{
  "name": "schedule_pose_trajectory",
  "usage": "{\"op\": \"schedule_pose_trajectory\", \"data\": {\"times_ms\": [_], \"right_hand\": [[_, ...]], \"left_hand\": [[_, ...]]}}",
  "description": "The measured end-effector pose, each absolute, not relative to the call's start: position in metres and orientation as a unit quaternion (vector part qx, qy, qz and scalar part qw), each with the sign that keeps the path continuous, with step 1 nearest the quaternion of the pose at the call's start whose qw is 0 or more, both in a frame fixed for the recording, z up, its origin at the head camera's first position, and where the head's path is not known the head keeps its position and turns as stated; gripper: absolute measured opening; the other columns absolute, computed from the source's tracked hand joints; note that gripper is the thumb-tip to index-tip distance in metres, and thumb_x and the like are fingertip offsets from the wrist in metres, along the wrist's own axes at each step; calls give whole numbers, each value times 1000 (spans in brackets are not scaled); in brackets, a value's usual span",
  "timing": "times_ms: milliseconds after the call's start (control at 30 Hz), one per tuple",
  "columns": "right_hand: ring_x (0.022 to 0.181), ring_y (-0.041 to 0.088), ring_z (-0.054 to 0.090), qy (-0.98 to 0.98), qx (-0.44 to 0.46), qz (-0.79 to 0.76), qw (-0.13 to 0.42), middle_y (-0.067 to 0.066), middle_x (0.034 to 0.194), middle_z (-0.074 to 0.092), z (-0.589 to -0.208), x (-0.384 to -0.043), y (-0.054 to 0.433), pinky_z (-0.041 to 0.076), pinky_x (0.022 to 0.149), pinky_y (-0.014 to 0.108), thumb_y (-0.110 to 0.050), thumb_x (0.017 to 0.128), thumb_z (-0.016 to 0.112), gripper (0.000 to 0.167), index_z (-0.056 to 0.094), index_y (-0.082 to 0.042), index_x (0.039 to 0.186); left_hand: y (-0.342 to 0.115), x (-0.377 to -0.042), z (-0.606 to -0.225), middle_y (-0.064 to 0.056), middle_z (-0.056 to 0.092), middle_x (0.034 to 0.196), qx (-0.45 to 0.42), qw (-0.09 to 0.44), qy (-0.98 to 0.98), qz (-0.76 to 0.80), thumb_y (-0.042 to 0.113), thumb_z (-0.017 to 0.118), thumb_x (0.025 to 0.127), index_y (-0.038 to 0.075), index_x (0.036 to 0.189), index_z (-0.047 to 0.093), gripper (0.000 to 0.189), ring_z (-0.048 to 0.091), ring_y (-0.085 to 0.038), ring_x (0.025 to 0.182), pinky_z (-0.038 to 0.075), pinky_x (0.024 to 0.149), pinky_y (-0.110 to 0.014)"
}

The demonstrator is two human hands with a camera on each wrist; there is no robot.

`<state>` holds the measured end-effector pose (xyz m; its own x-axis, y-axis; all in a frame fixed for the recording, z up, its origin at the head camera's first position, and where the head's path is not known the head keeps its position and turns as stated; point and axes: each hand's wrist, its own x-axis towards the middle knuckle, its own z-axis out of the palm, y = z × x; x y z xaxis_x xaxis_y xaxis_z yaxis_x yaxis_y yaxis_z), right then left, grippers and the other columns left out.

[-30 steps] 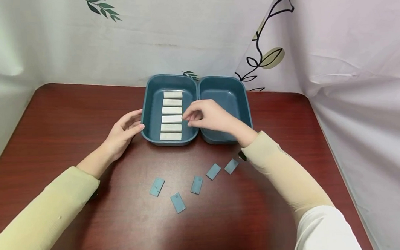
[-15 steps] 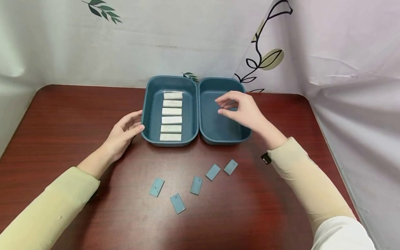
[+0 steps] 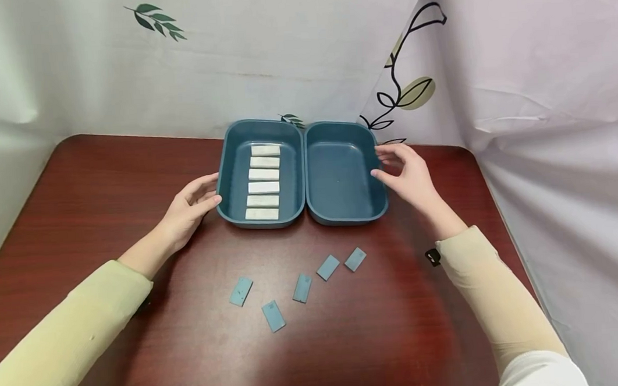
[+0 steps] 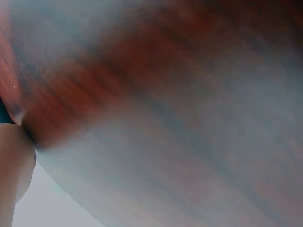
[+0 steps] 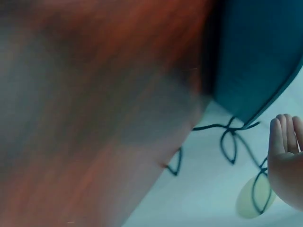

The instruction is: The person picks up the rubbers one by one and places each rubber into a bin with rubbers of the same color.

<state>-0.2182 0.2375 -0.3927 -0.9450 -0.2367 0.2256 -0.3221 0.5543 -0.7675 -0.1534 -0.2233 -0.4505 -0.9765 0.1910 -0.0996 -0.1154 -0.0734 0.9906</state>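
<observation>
My left hand (image 3: 186,211) rests at the outer left wall of a dark blue tray (image 3: 263,223), its thumb tip overlapping the rim and its fingers lying along the side. Inside this tray several white rectangular blocks (image 3: 264,187) lie in one column. My right hand (image 3: 410,176) is at the right side of a second blue tray (image 3: 340,191), thumb near the rim, holding nothing. In the right wrist view its fingers (image 5: 284,135) are extended, beside the tray's blue wall (image 5: 255,61). The left wrist view shows only part of the left hand (image 4: 14,165).
Several flat blue-grey tiles (image 3: 273,316) lie scattered on the reddish-brown table (image 3: 191,351) in front of the trays. The two trays stand side by side near the table's back edge. Behind them hangs a white cloth (image 3: 218,69) with printed leaves.
My right hand has moved right, from beside the white blocks, over the second tray, to that tray's right side. My left hand has stayed at the left tray.
</observation>
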Motion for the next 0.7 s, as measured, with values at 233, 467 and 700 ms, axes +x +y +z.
{"op": "schedule_pose_trajectory", "data": {"times_ms": [233, 467, 700], "right_hand": [[131, 34, 61, -865, 99, 491, 19, 23, 144, 61, -408, -215, 254, 51, 116, 36, -2, 95, 78, 56, 57, 4, 147], [146, 33, 52, -806, 55, 586, -58, 26, 159, 49, -421, -206, 261, 47, 118, 25, -2, 102, 69, 63, 42, 6, 158], [137, 7, 55, -715, 16, 688, -123, 21, 165, 40, -431, -200, 264, 49, 105, 10, -2, 107, 57, 63, 31, 4, 164]], "left_hand": [[-225, -153, -451, 11, 57, 138, 25, 110, 677, 728, 10, 61, 108, 13, 158, 47, 51, 61, -1, 121, 50, 101, -11], [-225, -153, -452, 11, 59, 137, 25, 109, 670, 734, 7, 60, 108, 14, 156, 50, 50, 63, 1, 119, 50, 101, -11], [-224, -154, -452, 10, 60, 136, 31, 106, 663, 740, 5, 60, 108, 14, 154, 51, 48, 64, 1, 119, 51, 101, -11]]}}
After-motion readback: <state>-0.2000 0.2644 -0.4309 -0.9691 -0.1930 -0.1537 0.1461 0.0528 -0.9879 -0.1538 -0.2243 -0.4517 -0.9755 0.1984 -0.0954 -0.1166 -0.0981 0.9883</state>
